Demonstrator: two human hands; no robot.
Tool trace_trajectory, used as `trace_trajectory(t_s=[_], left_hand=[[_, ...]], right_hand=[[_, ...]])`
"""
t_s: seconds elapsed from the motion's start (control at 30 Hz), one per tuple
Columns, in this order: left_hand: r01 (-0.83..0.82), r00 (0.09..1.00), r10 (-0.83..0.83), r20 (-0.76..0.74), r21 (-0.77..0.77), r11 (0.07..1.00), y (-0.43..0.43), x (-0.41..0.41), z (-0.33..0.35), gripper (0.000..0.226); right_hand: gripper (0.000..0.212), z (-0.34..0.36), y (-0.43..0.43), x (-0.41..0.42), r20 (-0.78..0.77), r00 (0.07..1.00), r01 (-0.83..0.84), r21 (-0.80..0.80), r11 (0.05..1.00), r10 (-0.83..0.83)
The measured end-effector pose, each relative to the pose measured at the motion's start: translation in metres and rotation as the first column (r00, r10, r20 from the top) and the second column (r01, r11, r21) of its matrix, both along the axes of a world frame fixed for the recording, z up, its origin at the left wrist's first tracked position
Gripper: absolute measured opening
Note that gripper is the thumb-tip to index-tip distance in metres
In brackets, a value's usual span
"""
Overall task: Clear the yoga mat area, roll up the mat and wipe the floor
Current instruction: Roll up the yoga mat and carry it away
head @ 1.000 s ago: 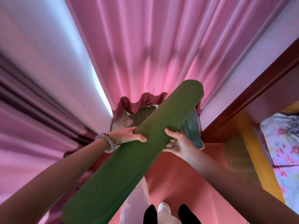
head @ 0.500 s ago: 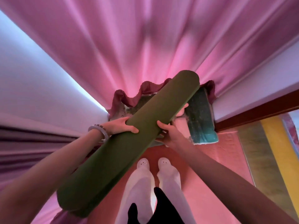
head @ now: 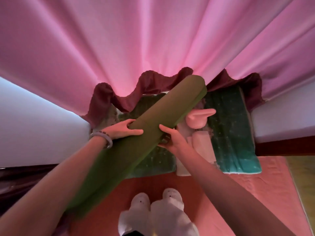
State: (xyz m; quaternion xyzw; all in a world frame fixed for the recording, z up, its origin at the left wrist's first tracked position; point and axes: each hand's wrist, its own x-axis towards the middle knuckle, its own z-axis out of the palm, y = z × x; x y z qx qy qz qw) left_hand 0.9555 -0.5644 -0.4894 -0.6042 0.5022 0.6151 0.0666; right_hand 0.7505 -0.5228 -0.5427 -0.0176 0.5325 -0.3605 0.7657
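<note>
- Head view, looking down: the left hand is wrapped over the rolled green yoga mat just left of frame centre, fingers curled across its top, a pale bracelet on the wrist.
- The right hand grips the same roll from its right side, thumb on top and fingers tucked beneath.
- That roll is held off the floor, slanting from the lower left of the frame up to the upper middle, where its far end sits in front of the curtain hem.
- Behind the roll, at centre, lie two dark teal speckled cushions, with a pink figure and pale folded cloth between them.
- A pink curtain fills the top of the frame, its dark maroon hem bunched above the cushions.
- At the bottom centre, two white slippers stand on a pink-red quilted floor covering.
</note>
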Motion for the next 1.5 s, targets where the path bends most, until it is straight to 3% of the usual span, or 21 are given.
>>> trace_trajectory(t_s=[0.13, 0.17, 0.33, 0.43, 0.6, 0.73, 0.83, 0.97, 1.03, 1.13, 1.27, 1.37, 1.5], left_hand=[[0.003, 1.000, -0.002, 0.021, -0.082, 0.997, -0.020, -0.010, -0.090, 0.136], [0.007, 1.000, -0.005, 0.028, -0.078, 0.997, -0.026, -0.012, -0.110, 0.136], [-0.009, 0.999, 0.014, 0.050, -0.083, 0.997, -0.040, -0.015, -0.185, 0.097], [0.032, 0.994, -0.022, 0.104, -0.089, 0.995, -0.047, -0.011, -0.209, 0.092], [0.070, 0.990, -0.053, 0.134, -0.127, 0.989, -0.058, -0.004, -0.231, 0.095], [0.267, 0.939, -0.189, 0.287, -0.264, 0.927, -0.040, -0.015, -0.253, 0.115], [0.361, 0.888, -0.210, 0.409, -0.337, 0.870, -0.031, -0.023, -0.265, 0.115], [0.347, 0.890, -0.185, 0.417, -0.355, 0.868, -0.024, -0.025, -0.261, 0.112], [0.312, 0.907, -0.161, 0.388, -0.364, 0.878, -0.019, -0.023, -0.243, 0.105], [0.298, 0.912, -0.149, 0.381, -0.367, 0.881, -0.007, -0.015, -0.195, 0.099], [0.255, 0.918, -0.099, 0.383, -0.380, 0.889, 0.004, 0.002, -0.104, 0.096], [0.212, 0.928, -0.063, 0.368, -0.379, 0.901, 0.014, 0.009, -0.030, 0.092], [0.036, 0.982, 0.051, 0.184, -0.442, 0.896, 0.027, 0.003, 0.088, 0.083]], right_hand=[[0.019, -0.086, -0.026, -0.003, -0.004, 1.000, -0.011, 0.017, 1.000, 0.011], [0.021, -0.102, -0.030, -0.004, -0.007, 1.000, -0.003, 0.009, 1.000, 0.003], [0.055, -0.169, -0.047, -0.002, -0.083, 0.995, 0.049, -0.033, 0.998, -0.052], [0.089, -0.194, -0.051, 0.005, -0.102, 0.995, 0.021, 0.023, 1.000, -0.019], [0.098, -0.227, -0.062, 0.011, -0.103, 0.993, 0.054, 0.051, 0.997, -0.048], [0.079, -0.234, -0.063, 0.012, -0.201, 0.979, 0.028, 0.049, 0.998, -0.018], [0.090, -0.233, -0.063, 0.011, -0.253, 0.968, 0.017, 0.049, 0.999, -0.004], [0.110, -0.228, -0.064, 0.005, -0.238, 0.968, -0.070, 0.061, 0.996, 0.082], [0.105, -0.204, -0.060, 0.004, -0.245, 0.963, -0.096, 0.075, 0.992, 0.112], [0.078, -0.146, -0.049, 0.002, -0.307, 0.948, -0.074, 0.047, 0.996, 0.085], [0.102, -0.043, -0.032, -0.004, -0.352, 0.926, -0.130, 0.047, 0.990, 0.138], [0.106, 0.043, -0.021, -0.013, -0.393, 0.898, -0.208, 0.015, 0.978, 0.197], [0.104, 0.163, -0.008, -0.028, -0.505, 0.835, -0.318, -0.115, 0.941, 0.221]])
